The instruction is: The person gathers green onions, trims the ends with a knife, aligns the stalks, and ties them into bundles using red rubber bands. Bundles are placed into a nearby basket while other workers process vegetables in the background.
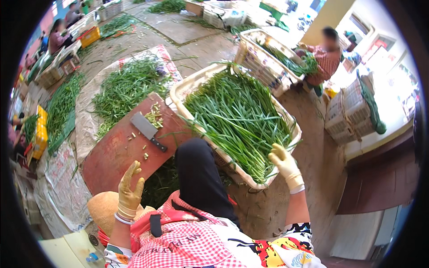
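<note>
My left hand (pixel 130 189), in a stained rubber glove, is raised with fingers apart just in front of a red board (pixel 117 160). On that board lie a cleaver (pixel 144 127) with a black handle and several short cut stem pieces (pixel 154 117). Gloved as well, my right hand (pixel 283 160) is by the right corner of a white plastic crate (pixel 218 152), fingers spread. Long green leafy stalks (pixel 238 110) fill the crate, their pale ends towards that corner. Whether my right fingertips touch the stalks, I cannot tell.
Loose greens (pixel 130 90) are heaped on a sheet (pixel 85 127) beyond the board. Behind the crate, a person (pixel 323 60) handles greens at another crate (pixel 259 63). Stacked bound crates (pixel 350 110) stand to the right. Other people sit at crates on the far left.
</note>
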Tool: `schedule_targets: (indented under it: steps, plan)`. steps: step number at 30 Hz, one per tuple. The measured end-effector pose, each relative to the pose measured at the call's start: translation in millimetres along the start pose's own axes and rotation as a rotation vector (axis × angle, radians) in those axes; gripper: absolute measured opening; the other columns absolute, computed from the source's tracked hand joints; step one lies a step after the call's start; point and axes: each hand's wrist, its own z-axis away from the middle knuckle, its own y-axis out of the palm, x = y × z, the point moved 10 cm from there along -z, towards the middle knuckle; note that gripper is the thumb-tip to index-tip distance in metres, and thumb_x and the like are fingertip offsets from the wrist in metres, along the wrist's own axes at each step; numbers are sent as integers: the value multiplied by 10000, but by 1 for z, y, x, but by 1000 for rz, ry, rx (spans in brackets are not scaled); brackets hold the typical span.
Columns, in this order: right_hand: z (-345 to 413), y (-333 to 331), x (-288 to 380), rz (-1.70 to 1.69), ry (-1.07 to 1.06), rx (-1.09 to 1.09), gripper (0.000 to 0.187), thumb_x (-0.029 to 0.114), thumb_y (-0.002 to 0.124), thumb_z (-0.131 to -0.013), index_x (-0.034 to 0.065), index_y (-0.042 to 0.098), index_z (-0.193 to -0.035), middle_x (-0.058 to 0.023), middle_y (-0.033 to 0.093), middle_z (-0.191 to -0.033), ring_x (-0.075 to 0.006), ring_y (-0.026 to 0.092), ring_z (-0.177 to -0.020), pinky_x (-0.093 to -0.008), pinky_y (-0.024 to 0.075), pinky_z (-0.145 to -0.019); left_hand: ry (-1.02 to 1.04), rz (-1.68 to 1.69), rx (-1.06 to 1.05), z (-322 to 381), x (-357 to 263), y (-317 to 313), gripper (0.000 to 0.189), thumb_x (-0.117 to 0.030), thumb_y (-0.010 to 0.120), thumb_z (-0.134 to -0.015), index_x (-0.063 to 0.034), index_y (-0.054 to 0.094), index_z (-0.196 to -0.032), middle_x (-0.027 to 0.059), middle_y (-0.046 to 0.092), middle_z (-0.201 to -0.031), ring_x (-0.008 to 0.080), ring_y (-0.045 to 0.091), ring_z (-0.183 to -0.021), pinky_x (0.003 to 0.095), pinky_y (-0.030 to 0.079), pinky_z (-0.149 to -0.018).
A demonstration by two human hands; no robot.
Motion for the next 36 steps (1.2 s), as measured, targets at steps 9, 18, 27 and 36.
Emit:
schedule_targets:
  steps: [9,18,27,36]
  plan:
    - [-25,38,-20,690,-352,-249,460,246,670,-817,24,570,-1207,-194,658,-1038,-347,633,-948,-424,503,-846,124,-22,268,-75,-64,74,504,50,624,-827,1,517,-1317,134,608,-1246,225,614,-1081,328,474,-953]
    - [-41,49,-40,869,-110,45,213,261,603,-855,110,665,-992,-141,678,-890,-337,652,-839,-445,518,-747,393,-129,505,-68,-140,160,462,34,676,-765,-3,588,-1217,138,648,-1126,285,615,-1059,366,467,-939]
    - [-138,133,86,473,-669,-128,288,148,617,-835,97,637,-1118,-127,673,-1012,-339,648,-889,-417,526,-782,533,-26,707,-39,-166,211,455,-29,692,-758,6,575,-1197,167,660,-1016,344,639,-925,407,511,-853]
    - [-198,172,92,1002,-589,55,158,117,566,-782,96,714,-731,-137,692,-775,-326,684,-752,-411,535,-665,270,-50,573,-42,-123,150,427,21,676,-767,2,601,-1187,163,664,-1062,317,645,-971,374,503,-852]
